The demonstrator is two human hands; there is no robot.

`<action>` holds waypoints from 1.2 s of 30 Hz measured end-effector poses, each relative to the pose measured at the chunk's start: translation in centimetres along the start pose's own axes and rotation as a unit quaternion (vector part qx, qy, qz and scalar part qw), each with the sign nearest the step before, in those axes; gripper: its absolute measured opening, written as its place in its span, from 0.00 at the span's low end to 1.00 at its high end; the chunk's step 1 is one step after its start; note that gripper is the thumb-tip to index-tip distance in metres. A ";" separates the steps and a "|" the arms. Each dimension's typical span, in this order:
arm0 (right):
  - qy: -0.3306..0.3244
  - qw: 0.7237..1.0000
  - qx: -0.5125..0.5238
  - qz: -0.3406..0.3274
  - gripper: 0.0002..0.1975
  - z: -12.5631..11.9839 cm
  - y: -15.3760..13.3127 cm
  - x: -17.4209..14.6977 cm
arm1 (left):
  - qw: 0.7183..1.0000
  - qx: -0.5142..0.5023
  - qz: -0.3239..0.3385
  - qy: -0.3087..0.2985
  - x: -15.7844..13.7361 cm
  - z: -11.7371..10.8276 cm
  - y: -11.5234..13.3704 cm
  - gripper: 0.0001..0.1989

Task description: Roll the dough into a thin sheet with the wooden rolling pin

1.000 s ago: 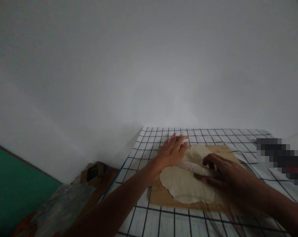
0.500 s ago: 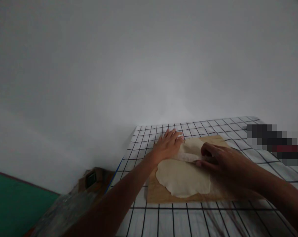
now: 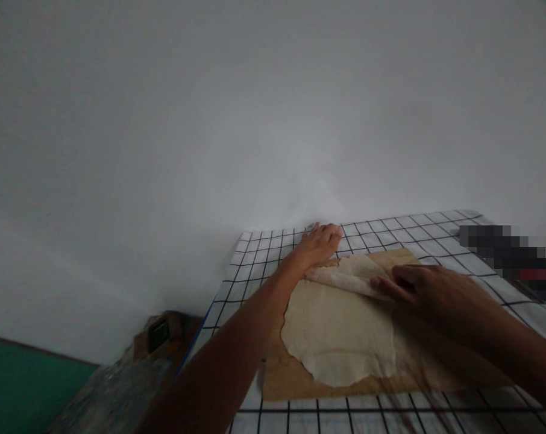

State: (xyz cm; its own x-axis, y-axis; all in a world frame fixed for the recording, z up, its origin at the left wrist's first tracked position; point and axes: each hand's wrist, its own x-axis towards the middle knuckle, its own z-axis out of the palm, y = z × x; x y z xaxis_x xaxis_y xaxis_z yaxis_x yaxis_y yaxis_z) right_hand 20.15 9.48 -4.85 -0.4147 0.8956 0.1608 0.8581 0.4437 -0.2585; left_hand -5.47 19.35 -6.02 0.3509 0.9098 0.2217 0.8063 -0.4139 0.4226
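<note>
A thin, pale sheet of dough [image 3: 336, 331] with a wavy edge lies on a wooden board [image 3: 277, 386]. Across its far part rests a whitish rolling pin [image 3: 340, 281], slightly slanted. My right hand [image 3: 422, 289] is closed around the pin's right end, fingers toward the dough. Beyond the pin, at the board's far left edge, my left hand [image 3: 320, 241] reaches forward with fingers loosely apart, and I see nothing in it. The pin's left end lies close to my left wrist.
A white cloth with black grid lines [image 3: 318, 416] covers the table, which meets a pale wall [image 3: 273, 120]. To the left below are a brown box [image 3: 158, 334] and clear plastic [image 3: 114, 392]. A blurred-out dark patch [image 3: 503, 253] sits at the right.
My left hand has come off the rolling pin and moved forward, past the dough. The pin now shows more of its length, with my right hand still at its right end. The view has shifted slightly.
</note>
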 end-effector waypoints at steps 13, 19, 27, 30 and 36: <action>-0.105 0.988 0.101 -0.060 0.29 -1.5 -2.7 -1.1 | 0.990 0.135 -0.017 -0.040 -8.6 -2.5 3.5 0.23; -0.138 0.971 0.147 -0.125 0.27 -2.4 -2.5 -1.8 | 0.983 0.174 -0.047 0.045 -14.0 -2.5 6.1 0.23; -0.144 0.958 0.161 -0.187 0.25 -2.3 -1.7 -1.7 | 0.974 0.203 -0.021 0.100 -21.1 -1.6 8.3 0.25; -0.119 0.965 0.148 -0.180 0.25 -2.4 -1.6 -1.4 | 0.975 0.201 -0.031 0.090 -20.1 -1.6 7.7 0.25; -0.047 0.990 0.077 -0.107 0.27 -1.4 -0.8 -1.0 | 0.976 0.142 -0.162 -0.015 -11.4 -2.4 5.0 0.27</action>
State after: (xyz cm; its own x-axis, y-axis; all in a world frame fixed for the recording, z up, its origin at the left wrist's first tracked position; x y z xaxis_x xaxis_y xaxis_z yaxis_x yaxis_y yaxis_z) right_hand 20.30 8.18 -3.43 -0.6146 0.7762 0.1405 0.6942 0.6169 -0.3708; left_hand -6.55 6.84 -4.28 0.0654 0.9939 0.0885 0.9752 -0.0824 0.2055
